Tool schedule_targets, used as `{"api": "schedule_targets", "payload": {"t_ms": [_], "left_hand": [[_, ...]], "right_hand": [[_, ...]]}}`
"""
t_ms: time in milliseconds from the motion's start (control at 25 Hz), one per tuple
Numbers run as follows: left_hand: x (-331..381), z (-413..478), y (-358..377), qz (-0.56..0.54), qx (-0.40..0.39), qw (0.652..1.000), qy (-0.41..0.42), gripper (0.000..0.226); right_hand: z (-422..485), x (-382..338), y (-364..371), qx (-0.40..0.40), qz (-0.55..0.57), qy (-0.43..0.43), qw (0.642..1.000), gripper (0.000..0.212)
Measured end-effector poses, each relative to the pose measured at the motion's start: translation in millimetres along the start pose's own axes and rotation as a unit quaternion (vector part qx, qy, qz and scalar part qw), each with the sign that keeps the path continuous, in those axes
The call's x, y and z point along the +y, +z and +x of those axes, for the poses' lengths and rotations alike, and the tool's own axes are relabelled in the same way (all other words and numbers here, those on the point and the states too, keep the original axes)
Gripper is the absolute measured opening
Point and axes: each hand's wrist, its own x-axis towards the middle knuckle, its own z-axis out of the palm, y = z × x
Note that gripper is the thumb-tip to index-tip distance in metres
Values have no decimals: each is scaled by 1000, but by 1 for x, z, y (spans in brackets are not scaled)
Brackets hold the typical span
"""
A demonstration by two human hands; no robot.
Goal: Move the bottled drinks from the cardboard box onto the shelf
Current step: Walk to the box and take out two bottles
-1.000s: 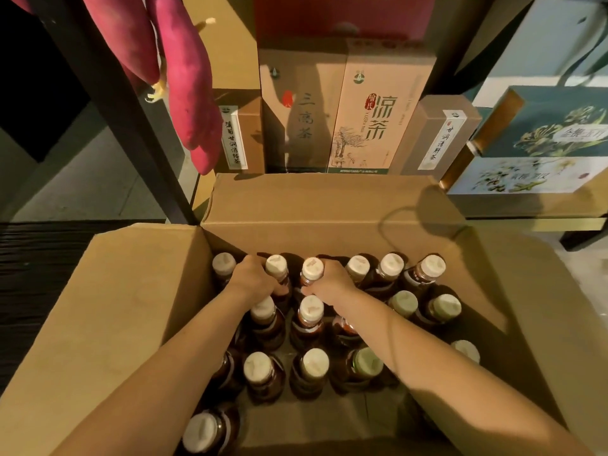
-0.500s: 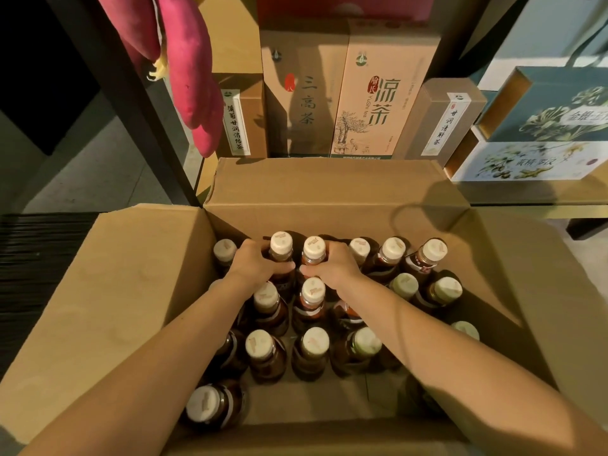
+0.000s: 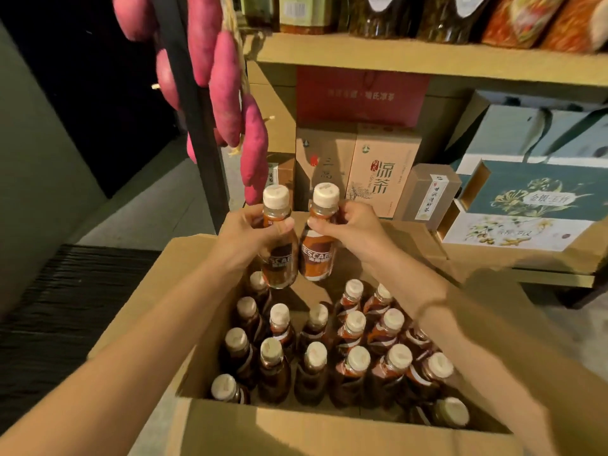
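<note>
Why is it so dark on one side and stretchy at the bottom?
In the head view, dim warm light leaves the left side nearly black, the wide lens stretches both arms at the bottom corners, the left-hand bottle and right-hand bottle look sharp, and the red box behind is soft.

Wooden shelf (image 3: 539,262) bearing tea boxes (image 3: 381,172) and floral gift boxes (image 3: 533,205)
</note>
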Motion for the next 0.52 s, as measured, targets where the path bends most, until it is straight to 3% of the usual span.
{"api": "schedule_targets", "payload": {"t_ms": [240, 440, 520], "left_hand": [[77, -57, -65, -52, 144, 983, 105, 8], [100, -127, -165, -40, 251, 960, 116, 34], [99, -167, -212, -39, 304, 945, 111, 32]], "right_hand": [[-19, -94, 34, -53, 40, -161, 985, 19], [-52, -161, 127, -191, 77, -250, 946, 9], [-78, -187, 176, -247, 86, -263, 929, 9]]}}
